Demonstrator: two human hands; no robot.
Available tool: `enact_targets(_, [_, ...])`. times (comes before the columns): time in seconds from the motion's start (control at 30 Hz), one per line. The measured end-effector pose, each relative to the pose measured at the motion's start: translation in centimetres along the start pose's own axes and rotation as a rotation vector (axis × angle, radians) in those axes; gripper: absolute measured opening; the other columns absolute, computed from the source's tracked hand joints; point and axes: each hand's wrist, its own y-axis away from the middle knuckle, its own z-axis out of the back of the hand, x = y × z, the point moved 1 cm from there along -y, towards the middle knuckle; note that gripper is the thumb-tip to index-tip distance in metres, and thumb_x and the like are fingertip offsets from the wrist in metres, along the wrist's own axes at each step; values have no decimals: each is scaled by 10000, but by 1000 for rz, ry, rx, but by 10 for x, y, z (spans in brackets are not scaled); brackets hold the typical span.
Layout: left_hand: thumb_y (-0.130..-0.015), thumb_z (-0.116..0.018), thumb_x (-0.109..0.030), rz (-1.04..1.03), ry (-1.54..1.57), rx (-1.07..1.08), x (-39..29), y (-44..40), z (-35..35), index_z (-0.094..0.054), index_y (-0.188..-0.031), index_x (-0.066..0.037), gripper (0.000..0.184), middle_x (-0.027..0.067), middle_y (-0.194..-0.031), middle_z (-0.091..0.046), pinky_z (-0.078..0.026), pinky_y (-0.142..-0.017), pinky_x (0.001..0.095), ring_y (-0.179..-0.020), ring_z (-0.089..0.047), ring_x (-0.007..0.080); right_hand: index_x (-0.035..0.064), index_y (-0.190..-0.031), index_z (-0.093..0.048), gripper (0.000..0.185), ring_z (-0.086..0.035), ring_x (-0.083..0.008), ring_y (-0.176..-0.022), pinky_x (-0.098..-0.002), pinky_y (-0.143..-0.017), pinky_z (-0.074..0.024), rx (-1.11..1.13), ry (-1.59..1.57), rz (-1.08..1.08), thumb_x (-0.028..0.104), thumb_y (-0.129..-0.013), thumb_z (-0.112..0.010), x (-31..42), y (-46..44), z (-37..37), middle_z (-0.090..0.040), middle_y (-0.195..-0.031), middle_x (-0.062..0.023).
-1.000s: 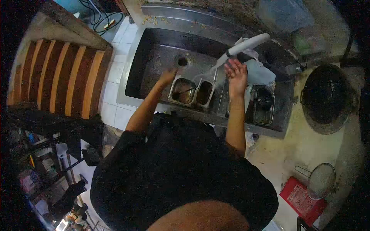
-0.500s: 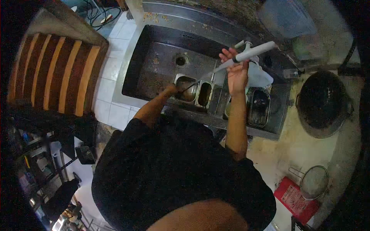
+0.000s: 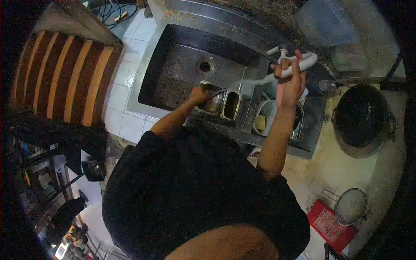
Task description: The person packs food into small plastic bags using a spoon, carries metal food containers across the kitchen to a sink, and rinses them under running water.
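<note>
My left hand (image 3: 198,95) is closed at the rim of a steel pan (image 3: 212,105) in the sink, around what looks like a thin, dark-handled utensil (image 3: 218,94). Its exact kind is unclear. Beside that pan stands a narrower steel container (image 3: 230,106) with something dark inside. My right hand (image 3: 290,82) curls its fingers around the white tap spout (image 3: 307,63). From the spout's end a stream of water (image 3: 250,82) runs left toward the containers. Under my right forearm sits a round bowl (image 3: 268,121) with a yellow sponge-like block (image 3: 260,122), partly hidden.
The sink basin (image 3: 164,82) has a drain (image 3: 206,66) and scattered food bits. A blackened wok (image 3: 362,119) stands at right, with a strainer (image 3: 351,206) on a red packet (image 3: 331,227) below. Wooden slats (image 3: 80,80) are at left. Another person (image 3: 65,219) appears lower left.
My right hand has moved right and closed around the tap spout; its fingers were spread earlier. The water stream's end has shifted slightly right. My left hand has moved slightly up and right.
</note>
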Motion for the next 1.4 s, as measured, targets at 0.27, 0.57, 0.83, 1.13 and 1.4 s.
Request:
enact_targets(0.27, [-841,-621,-366,-61,301,-74,-9,9,1,-634,-1149,-66,431,193,-1040,-670,-508,-829,468,-976,-646,360,31,-1221,-453,354,-359,-79,-452,-308,-485,-404,-150,437,-96,275,-979,-541,22,13,35,-384,-616,17])
enact_targets(0.57, [-833,-653,-362,40,519,-136,7,26,48,-629,-1175,-83,442,149,-1087,-675,-503,-866,441,-1038,-637,316,5,-1252,-416,462,-399,-78,-468,-287,-503,-428,-101,469,-87,326,-961,-576,18,14,37,-398,-616,20])
enact_targets(0.83, [-828,-657,-374,127,589,-128,67,0,8,-620,-1196,-107,455,127,-1130,-668,-488,-906,404,-1067,-628,297,-1,-1255,-407,459,-392,-66,-474,-297,-554,-483,-145,469,-101,322,-968,-561,18,21,33,-396,-617,23])
enact_targets(1.13, [-843,-619,-399,165,579,-149,32,39,54,-656,-1139,-103,420,132,-1082,-686,-490,-894,383,-1036,-647,283,2,-1245,-410,428,-377,-63,-459,-356,-690,-563,-66,502,-97,310,-977,-539,28,23,40,-380,-600,26])
enact_targets(1.4, [-877,-592,-334,64,305,-60,-30,71,107,-670,-1084,-101,321,156,-1037,-677,-517,-792,424,-915,-663,317,6,-1237,-404,410,-397,-71,-472,-345,-676,-544,-168,513,-96,288,-976,-547,19,21,46,-402,-613,15])
